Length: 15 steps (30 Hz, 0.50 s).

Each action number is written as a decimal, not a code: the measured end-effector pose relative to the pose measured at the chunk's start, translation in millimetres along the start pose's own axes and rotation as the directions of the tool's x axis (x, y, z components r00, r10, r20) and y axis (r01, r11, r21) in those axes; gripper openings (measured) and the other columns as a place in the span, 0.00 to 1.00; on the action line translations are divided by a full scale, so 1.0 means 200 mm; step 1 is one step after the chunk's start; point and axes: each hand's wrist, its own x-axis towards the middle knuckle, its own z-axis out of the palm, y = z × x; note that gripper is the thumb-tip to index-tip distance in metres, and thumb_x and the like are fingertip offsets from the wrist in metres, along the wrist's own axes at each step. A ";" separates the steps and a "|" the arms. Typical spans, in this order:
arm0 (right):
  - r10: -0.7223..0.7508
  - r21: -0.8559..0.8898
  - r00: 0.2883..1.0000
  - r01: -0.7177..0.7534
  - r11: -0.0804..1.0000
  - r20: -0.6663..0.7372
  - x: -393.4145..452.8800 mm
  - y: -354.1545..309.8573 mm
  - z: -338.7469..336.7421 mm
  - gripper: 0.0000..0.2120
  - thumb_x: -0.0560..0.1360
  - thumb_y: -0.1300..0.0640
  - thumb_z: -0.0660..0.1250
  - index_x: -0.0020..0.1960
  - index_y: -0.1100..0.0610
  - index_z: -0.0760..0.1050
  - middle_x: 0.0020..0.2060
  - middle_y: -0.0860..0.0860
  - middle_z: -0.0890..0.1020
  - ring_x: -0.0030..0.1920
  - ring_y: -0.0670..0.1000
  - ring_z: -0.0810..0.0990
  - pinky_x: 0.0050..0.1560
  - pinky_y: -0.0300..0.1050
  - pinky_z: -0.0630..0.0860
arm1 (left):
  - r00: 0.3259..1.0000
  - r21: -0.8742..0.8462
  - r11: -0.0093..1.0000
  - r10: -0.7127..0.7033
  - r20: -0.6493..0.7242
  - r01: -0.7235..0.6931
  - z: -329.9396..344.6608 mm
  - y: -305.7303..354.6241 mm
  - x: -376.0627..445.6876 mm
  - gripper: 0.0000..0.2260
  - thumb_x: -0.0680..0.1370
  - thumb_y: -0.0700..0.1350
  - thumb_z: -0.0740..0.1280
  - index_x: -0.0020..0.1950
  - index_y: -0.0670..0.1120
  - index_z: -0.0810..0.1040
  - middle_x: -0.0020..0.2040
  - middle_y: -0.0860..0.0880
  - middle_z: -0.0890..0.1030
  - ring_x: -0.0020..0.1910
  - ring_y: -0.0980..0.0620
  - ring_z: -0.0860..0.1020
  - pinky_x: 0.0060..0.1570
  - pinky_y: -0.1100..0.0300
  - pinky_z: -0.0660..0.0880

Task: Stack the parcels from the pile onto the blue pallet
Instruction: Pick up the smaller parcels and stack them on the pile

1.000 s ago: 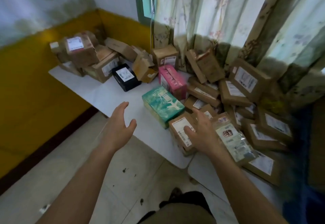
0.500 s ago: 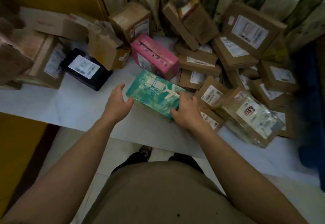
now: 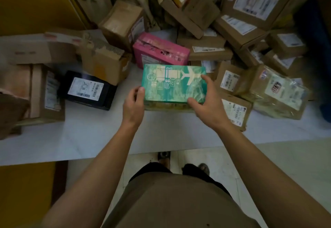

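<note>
Both hands hold one green parcel [image 3: 173, 84] between them. The left hand [image 3: 133, 105] grips its near left corner, thumb lying on the printed top. The right hand [image 3: 203, 106] clasps the near right end, thumb on the near edge and fingers curled up along the right side. The parcel, printed with a pale aeroplane and box shapes, sits level above the middle of the white counter [image 3: 86, 138], towards its near edge; whether it touches the surface cannot be told.

Just behind it a pink parcel [image 3: 161, 52] rests on the counter. To the left lies a black parcel [image 3: 89, 90] with a white label, flanked by brown cartons [image 3: 105, 61]. The pile of brown parcels [image 3: 238, 25] crowds the far right corner, with a plastic-wrapped parcel [image 3: 279, 91] at its near edge.
</note>
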 end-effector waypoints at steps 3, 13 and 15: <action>-0.058 0.213 0.993 0.080 0.974 -0.105 -0.11 -0.10 -0.12 0.40 0.76 0.54 0.74 0.80 0.43 0.55 0.69 0.35 0.68 0.69 0.36 0.70 0.69 0.47 0.74 | 0.993 -0.150 0.984 0.106 0.055 -0.097 -0.01 0.14 -0.04 0.22 0.82 0.60 0.56 0.55 0.43 0.79 0.51 0.44 0.83 0.49 0.44 0.81 0.46 0.53 0.77; 0.032 0.410 0.806 0.266 0.873 -0.592 -0.56 -0.06 -0.78 0.25 0.75 0.58 0.77 0.68 0.51 0.71 0.60 0.42 0.80 0.59 0.40 0.81 0.50 0.32 0.79 | 0.850 -0.198 0.893 0.447 0.280 -0.405 0.44 0.75 -0.32 0.15 0.84 0.53 0.61 0.61 0.43 0.79 0.52 0.51 0.84 0.51 0.51 0.84 0.45 0.59 0.82; 0.054 0.389 0.741 0.288 0.875 -0.670 -0.67 0.02 -0.89 0.22 0.75 0.56 0.77 0.66 0.51 0.73 0.59 0.42 0.81 0.58 0.40 0.81 0.50 0.31 0.78 | 0.810 -0.192 0.871 0.492 0.320 -0.453 0.59 0.82 -0.44 0.15 0.86 0.49 0.60 0.65 0.42 0.78 0.54 0.52 0.83 0.52 0.53 0.84 0.43 0.64 0.81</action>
